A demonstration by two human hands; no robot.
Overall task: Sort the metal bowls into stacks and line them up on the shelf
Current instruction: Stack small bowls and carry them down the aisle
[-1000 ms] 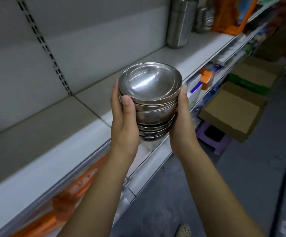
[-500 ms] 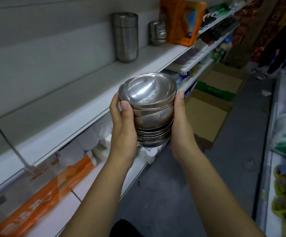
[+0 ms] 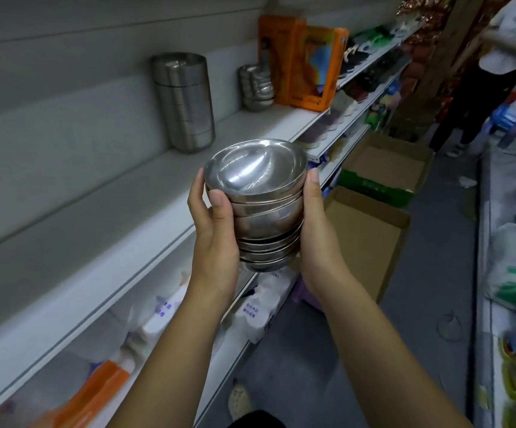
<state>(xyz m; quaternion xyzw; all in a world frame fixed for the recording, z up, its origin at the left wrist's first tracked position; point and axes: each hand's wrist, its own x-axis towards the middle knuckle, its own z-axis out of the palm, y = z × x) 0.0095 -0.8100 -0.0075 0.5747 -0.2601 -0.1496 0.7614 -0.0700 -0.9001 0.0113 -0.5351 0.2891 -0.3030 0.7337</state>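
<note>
A person held a stack of shiny round stainless-steel bowls point(image 3: 262, 208) in the air above the front edge of a long white metal shelf point(image 3: 127, 211) in a shop aisle, not yet touching it. The left hand point(image 3: 213, 230) was wrapped round the stack's near side with its thumb lying up towards the top rim, while the right hand point(image 3: 315, 233) pressed and curled against the opposite side; neither appeared to support the stack from beneath. Farther along the shelf stood a tall column of brushed-steel cylindrical canisters point(image 3: 184, 100), then a shorter pile of dull metal bowls point(image 3: 256, 88) just beside orange cardboard packages point(image 3: 309, 63). The nest looked uneven, the upper bowls sitting slightly askew on the lower ones. Held by side pressure on smooth metal, the lowest bowls could slip free and fall towards the open brown cardboard boxes point(image 3: 370, 230) on the floor if the squeeze eased. Tilting the stack on the way down might slide the top bowl off, and setting it too close could knock the canisters.
</note>
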